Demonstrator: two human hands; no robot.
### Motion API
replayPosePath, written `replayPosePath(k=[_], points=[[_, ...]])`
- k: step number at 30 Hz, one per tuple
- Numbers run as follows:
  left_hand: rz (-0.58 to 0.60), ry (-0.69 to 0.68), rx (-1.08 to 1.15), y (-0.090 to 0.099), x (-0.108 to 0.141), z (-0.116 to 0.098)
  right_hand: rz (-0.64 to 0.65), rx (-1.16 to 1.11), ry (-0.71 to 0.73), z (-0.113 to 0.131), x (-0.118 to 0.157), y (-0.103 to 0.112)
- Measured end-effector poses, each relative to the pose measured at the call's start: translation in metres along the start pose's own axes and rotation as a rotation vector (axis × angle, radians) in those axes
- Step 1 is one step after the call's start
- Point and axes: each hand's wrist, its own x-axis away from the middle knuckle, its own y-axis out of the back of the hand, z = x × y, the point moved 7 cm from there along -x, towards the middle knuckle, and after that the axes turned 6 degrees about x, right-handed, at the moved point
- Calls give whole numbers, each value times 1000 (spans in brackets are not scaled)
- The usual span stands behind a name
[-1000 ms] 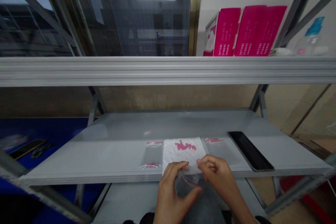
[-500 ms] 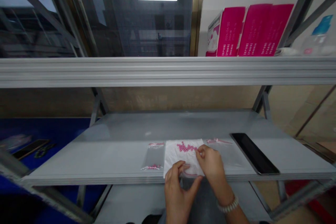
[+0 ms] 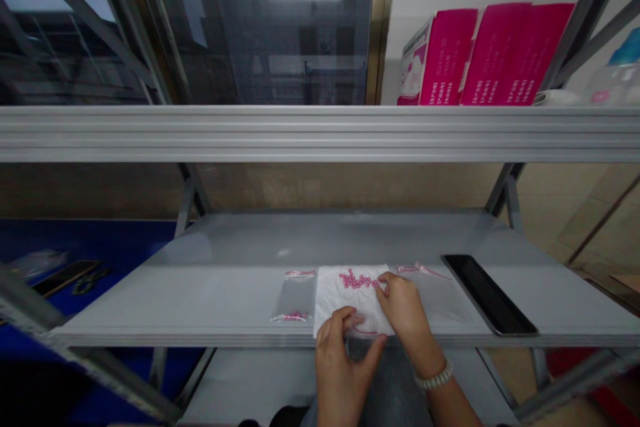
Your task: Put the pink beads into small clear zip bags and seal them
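Observation:
My left hand holds a small clear zip bag by its mouth, with thumb and fingers curved around it at the shelf's front edge. My right hand is at the right end of a cluster of pink beads on a white cloth. Its thumb and index finger are drawn together beside the last beads; whatever lies between them is too small to make out. Left of the cloth lies another zip bag with several pink beads at its bottom.
To the right of the cloth lies a flat clear zip bag, then a dark tablet. A thick metal beam crosses above the shelf. Pink boxes stand on the upper level. A phone lies on the blue surface at left.
My right hand's fingertips have shifted slightly at the right end of the bead cluster. My left hand keeps its hold on the zip bag. The whole view has moved a little.

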Motion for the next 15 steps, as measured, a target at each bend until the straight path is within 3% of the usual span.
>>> replayPosePath(k=[5,11,15], points=[[20,14,1,-1,0,1,2,-4,8,3,-1,-1],[40,2,-18,-3,1,7,149,-157,129,19,18,6],[45,1,-26,-4,2,8,186,-125,171,20,22,9]])
